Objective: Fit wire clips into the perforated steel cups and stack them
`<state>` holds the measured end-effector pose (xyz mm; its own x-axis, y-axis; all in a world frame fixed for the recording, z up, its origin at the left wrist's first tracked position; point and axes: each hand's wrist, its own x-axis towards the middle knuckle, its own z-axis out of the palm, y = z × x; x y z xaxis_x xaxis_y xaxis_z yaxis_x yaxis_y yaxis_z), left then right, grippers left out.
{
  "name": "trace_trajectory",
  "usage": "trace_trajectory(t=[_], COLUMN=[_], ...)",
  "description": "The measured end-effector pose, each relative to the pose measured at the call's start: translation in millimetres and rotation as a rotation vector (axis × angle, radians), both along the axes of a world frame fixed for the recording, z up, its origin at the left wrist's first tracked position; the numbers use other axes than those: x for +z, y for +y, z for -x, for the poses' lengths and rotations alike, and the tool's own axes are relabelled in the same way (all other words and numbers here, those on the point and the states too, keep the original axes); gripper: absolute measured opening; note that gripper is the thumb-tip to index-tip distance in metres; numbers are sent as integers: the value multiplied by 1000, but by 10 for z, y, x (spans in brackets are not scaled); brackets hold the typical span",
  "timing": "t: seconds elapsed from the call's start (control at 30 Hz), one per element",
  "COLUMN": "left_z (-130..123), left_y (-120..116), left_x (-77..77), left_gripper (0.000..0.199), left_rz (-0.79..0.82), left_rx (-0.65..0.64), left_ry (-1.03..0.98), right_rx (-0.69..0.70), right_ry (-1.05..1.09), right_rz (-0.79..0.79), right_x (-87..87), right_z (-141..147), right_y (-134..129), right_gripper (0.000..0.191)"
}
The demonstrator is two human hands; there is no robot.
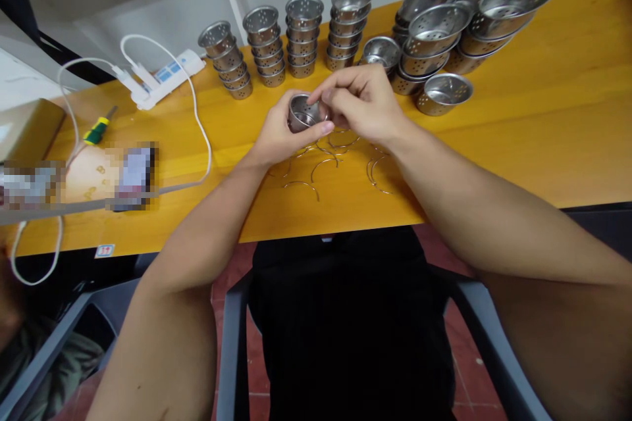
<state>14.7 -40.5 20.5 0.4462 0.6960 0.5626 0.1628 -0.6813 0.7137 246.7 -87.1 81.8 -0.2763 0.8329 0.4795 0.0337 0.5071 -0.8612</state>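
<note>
My left hand [281,133] is closed around a small metal strainer basket [302,117], its open mouth tilted up toward me. The fingers of my right hand [363,102] are bent in a pinch at the right side of the basket's rim, the index finger reaching over the opening. Whatever lies between those fingertips is too small or hidden to make out. On the table just below both hands are several thin curved wire pieces [323,161], with a few more curved wires [375,174] to the right, near my right wrist.
Stacks of small strainer baskets [303,36] line the back of the yellow table [557,125]; larger strainer baskets [437,33] crowd the back right. At left are a white power strip [170,79] with cables, a green-and-yellow screwdriver [97,130] and a blurred phone-like object [135,174].
</note>
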Motion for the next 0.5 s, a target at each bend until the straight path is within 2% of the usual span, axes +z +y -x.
trace_trajectory(t=[0.1,0.2,0.33,0.5], left_z=[49,83,99,101], left_y=[32,84,137,157], left_x=[-9,-51,-84,-94], left_gripper=[90,93,100,89], left_rz=[59,43,-63,-86], left_rx=[-30,-68,-93,-60], left_ry=[-6,-12,-23,10], right_rx=[251,341,269,164], right_ry=[-34,-43,12,41], right_rz=[67,119,148,152], right_x=[103,117,52,13], right_z=[-155,-208,-136,-67], right_y=[-10,19,35,7], right_gripper=[54,68,73,72])
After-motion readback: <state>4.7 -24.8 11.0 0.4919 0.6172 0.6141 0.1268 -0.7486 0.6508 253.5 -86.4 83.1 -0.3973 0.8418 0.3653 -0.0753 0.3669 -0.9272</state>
